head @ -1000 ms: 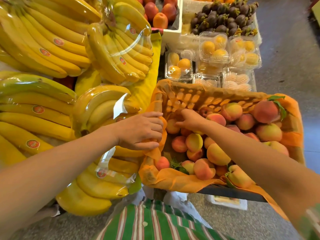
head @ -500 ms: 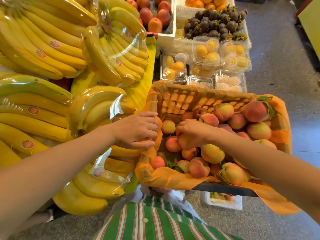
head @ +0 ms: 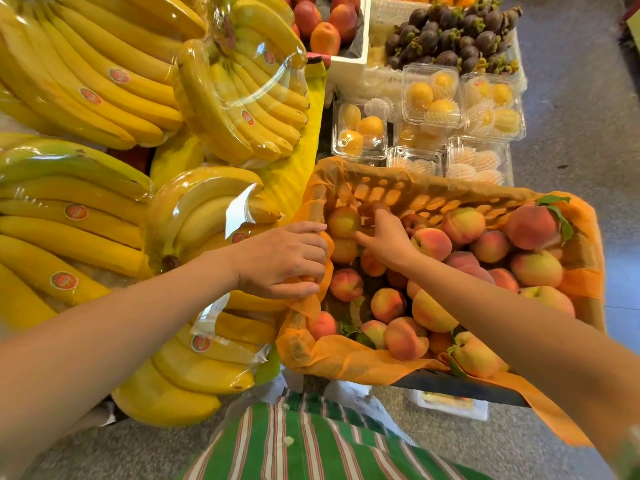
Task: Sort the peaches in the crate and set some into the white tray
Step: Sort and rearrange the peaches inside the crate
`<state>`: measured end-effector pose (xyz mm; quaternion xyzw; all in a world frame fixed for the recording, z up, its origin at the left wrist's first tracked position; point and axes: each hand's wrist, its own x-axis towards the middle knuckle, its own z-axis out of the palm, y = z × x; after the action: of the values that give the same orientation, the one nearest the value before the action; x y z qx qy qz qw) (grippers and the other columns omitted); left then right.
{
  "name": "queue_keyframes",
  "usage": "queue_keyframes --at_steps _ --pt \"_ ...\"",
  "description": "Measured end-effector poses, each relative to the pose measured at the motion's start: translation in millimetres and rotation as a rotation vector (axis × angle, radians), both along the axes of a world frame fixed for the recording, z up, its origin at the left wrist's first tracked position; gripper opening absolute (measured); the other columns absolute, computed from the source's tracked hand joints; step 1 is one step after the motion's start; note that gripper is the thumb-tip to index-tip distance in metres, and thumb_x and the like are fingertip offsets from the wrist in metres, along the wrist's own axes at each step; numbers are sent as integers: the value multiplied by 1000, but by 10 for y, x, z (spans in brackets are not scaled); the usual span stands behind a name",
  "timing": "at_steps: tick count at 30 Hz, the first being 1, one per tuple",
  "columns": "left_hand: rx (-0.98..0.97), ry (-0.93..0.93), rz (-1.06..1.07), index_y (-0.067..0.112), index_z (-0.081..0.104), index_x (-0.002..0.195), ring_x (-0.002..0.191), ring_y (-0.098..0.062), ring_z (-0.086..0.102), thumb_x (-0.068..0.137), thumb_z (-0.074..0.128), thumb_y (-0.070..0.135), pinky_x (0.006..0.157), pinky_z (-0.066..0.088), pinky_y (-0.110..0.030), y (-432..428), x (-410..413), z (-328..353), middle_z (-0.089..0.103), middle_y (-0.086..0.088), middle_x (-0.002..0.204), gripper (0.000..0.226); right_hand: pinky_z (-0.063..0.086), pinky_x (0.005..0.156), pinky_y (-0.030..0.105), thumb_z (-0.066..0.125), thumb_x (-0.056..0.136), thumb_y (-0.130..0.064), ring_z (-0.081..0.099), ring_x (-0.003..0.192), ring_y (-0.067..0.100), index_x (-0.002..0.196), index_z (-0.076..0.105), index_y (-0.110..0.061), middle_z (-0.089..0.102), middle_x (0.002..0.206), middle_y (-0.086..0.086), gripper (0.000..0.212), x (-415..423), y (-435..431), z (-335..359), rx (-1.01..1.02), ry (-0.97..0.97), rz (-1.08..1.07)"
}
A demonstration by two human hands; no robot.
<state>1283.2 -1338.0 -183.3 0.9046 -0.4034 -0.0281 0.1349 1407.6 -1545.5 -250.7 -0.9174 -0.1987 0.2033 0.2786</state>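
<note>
A crate [head: 460, 386] lined with orange cloth holds several peaches [head: 464, 225], red and yellow, some with leaves. My left hand [head: 280, 261] grips the crate's left rim through the cloth. My right hand [head: 384, 237] reaches into the far left corner, its thumb and fingers round a yellow-red peach [head: 343, 221] there. A white tray [head: 453, 407] lies on the floor below the crate's near edge, mostly hidden by it.
Wrapped banana bunches [head: 86, 98] fill the left side, right against the crate. Clear plastic boxes of yellow fruit [head: 429, 98] sit just behind the crate, with mangosteens [head: 450, 39] and a white box of red fruit [head: 325, 26] farther back. Grey floor lies to the right.
My right hand has moved from the crate's middle to its far left corner, and a peach now sits there. My left hand has kept its grip on the rim.
</note>
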Motion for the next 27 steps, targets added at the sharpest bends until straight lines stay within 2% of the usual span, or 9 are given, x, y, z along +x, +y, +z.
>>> queue_keyframes --at_steps 4,6,8,10,13,15,19,23,27 --pt "-4 3 4 18 66 90 107 -21 56 97 37 42 118 19 -42 -6 5 -1 64 1 94 38 50 78 39 72 81 -33 60 96 23 111 56 -11 63 105 7 40 -207 -184 162 -3 -85 278" --pt "-2 3 8 19 66 90 107 -21 56 97 38 42 118 19 -41 -9 -1 4 64 1 94 37 45 72 34 72 80 -34 58 94 26 111 52 -10 57 104 7 44 -363 -225 167 -152 -43 482" --pt "-3 0 12 19 66 89 107 -21 56 97 38 42 118 20 -42 -12 -12 5 64 1 94 37 44 74 38 75 77 -39 56 97 30 122 44 -10 52 110 11 62 -502 -213 75 -371 -29 615" --pt "-8 3 18 19 66 89 107 -21 57 97 38 41 118 20 -42 -22 -22 6 64 1 94 37 47 73 42 76 76 -41 58 98 34 129 37 -10 51 114 14 72 -584 -172 -33 -467 -28 605" --pt "-19 2 25 18 67 88 106 -22 58 96 40 41 117 22 -43 -29 -24 10 64 0 93 36 42 64 41 72 80 -40 58 91 34 116 42 -10 55 106 14 56 -564 -128 -126 -379 -63 534" --pt "-20 3 26 18 67 88 106 -22 58 96 41 40 117 22 -44 -32 -25 13 65 0 93 35 37 63 37 72 79 -43 56 89 31 115 44 -11 57 100 12 55 -534 -121 -147 -314 -54 519" --pt "-22 -1 25 18 67 88 106 -22 58 96 40 40 117 23 -44 -34 -32 10 65 0 93 36 38 66 36 76 77 -39 55 90 25 114 48 -9 59 101 9 55 -674 -53 -171 -162 32 507" --pt "-23 -4 24 19 67 88 106 -21 57 96 39 41 117 21 -42 -32 -16 1 65 1 93 37 52 80 40 74 81 -28 63 100 24 119 54 -11 67 109 9 46 -577 -105 -42 -154 143 504" --pt "-31 -23 31 19 66 85 102 -22 58 96 38 42 116 22 -41 -44 -6 -4 64 0 91 38 54 81 34 74 82 -31 64 95 16 116 60 -16 68 104 1 40 -357 -289 407 -209 292 598"
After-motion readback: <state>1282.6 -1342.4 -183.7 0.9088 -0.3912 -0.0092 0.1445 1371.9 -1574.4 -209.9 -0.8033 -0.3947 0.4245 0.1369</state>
